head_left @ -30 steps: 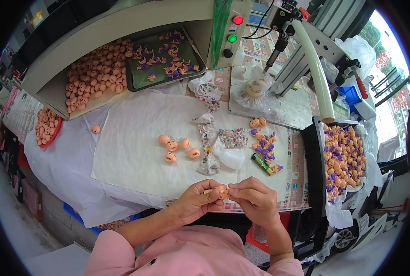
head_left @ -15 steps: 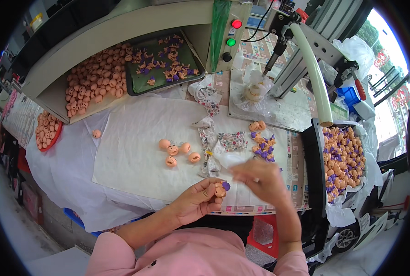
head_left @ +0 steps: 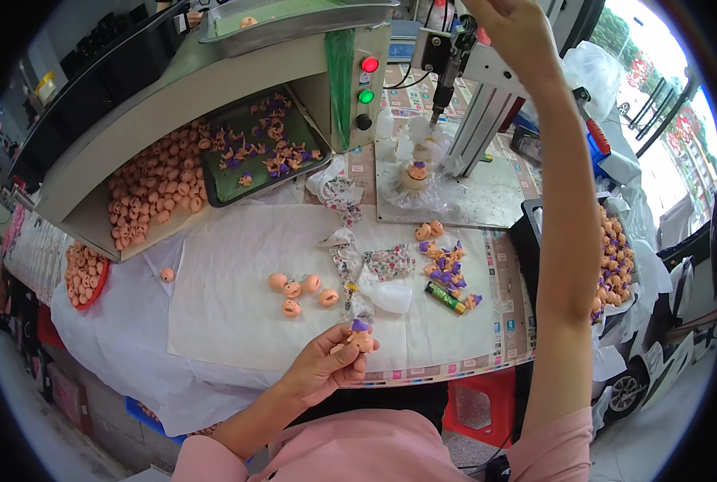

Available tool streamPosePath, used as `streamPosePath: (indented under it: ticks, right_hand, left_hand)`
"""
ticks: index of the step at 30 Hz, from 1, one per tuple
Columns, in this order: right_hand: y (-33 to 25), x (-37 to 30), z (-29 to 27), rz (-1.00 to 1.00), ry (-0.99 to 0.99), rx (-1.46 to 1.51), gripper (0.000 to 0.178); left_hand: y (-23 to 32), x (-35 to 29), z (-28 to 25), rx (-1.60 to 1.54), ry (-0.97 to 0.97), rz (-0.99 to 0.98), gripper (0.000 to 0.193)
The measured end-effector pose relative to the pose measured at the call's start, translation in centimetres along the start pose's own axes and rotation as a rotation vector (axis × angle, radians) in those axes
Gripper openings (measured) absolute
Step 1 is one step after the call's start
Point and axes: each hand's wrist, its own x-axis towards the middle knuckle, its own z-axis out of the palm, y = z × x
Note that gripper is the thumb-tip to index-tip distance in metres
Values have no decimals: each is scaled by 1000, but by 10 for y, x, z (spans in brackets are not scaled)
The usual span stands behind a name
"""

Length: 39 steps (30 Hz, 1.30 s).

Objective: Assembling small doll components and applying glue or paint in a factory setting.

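My left hand [head_left: 326,363] is closed on a small flesh-coloured doll body [head_left: 362,341] with a purple top, above the table's front edge. My right hand [head_left: 519,32] is raised beside the top of the bench press [head_left: 447,88]; its fingertips are cut off by the picture's edge, so their grip is hidden. Below the press's rod, a round fixture [head_left: 415,181] wrapped in clear plastic bears a piece with a purple top. Several round doll heads [head_left: 292,287] lie on the white sheet [head_left: 222,321]. Right of them is a small heap of purple-and-flesh doll bodies [head_left: 447,267].
A translucent white bottle [head_left: 392,296], a green tube [head_left: 445,297] and flowered cloth [head_left: 391,260] lie mid-table. Doll heads [head_left: 153,189] and a dark tray [head_left: 228,189] fill the bay at back left. A red bowl [head_left: 100,283] stands left, a black bin [head_left: 526,229] right.
My right hand has risen from beside my left hand to the press's top. The long pale tube hanging there no longer shows. A purple top now shows at the fixture. The whole view has shifted.
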Motion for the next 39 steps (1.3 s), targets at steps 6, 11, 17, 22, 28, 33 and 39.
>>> streamPosePath:
  ticks: [6, 11, 17, 22, 28, 33, 39]
  right_hand:
    - [-5, -143, 45, 128, -79, -283, 12]
    - [59, -207, 113, 234, -421, -331, 30]
    - [66, -219, 118, -109, -139, -210, 25]
    - [48, -240, 12, 325, -20, -252, 22]
    - [78, -306, -135, 768, -45, -694, 23]
    - [55, -305, -127, 552, 74, -712, 26]
    - [-12, -267, -78, 397, -180, -365, 26]
  left_hand:
    - [30, -22, -20, 68, 70, 172, 34]
    - [54, -10, -1, 141, 61, 187, 34]
    - [72, 14, 13, 217, 34, 144, 38]
    - [98, 19, 6, 355, 125, 239, 33]
    - [122, 83, 26, 545, 111, 218, 31]
    - [121, 179, 35, 662, 80, 239, 25]
    - [108, 270, 44, 928, 198, 546, 22]
